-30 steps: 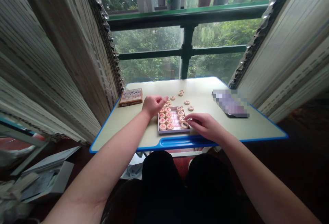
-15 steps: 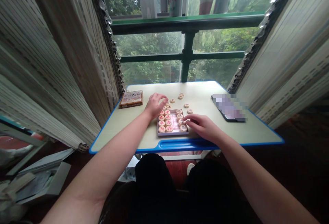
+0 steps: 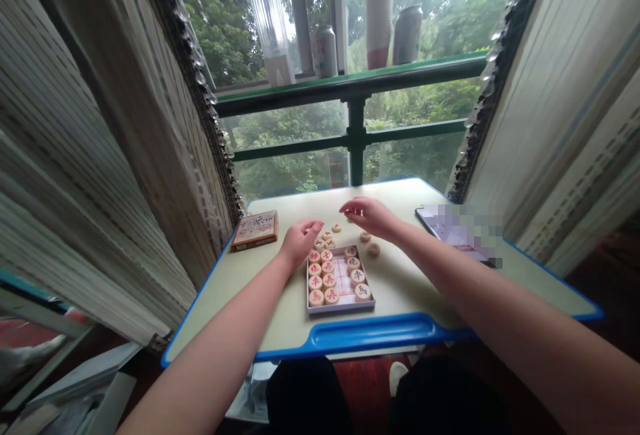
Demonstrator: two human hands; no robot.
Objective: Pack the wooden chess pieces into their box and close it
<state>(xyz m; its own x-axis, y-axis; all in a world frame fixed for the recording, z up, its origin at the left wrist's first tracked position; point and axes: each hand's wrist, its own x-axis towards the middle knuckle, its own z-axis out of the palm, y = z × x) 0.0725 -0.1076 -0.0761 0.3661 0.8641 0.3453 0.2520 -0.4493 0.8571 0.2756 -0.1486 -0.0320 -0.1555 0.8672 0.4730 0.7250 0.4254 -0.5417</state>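
A shallow open box (image 3: pixel 345 306) on the table holds round wooden xiangqi pieces. Two columns of red-lettered pieces (image 3: pixel 328 280) fill its left side, and a column of dark-lettered pieces (image 3: pixel 357 276) lines the right. Beside the box's far left corner is my left hand (image 3: pixel 301 240), fingers loosely bent, with nothing visible in them. Several loose pieces (image 3: pixel 327 236) lie near its fingertips. My right hand (image 3: pixel 371 215) reaches beyond the box, fingers apart and curved over a partly hidden piece (image 3: pixel 349 216). Two more pieces (image 3: pixel 373 250) lie below that wrist.
A flat brown-edged box (image 3: pixel 255 230) sits at the table's left. On the right lies a phone (image 3: pixel 450 228), partly blurred out. The table (image 3: pixel 280 328) has a blue rim and stands against a green-railed window, with curtains on both sides. Cans and cups (image 3: pixel 326 52) stand on the sill.
My right hand has left the dark-lettered pieces in the box and moved away from me to the loose pieces behind it. My left hand stays near the box's far left corner. The view has tilted up.
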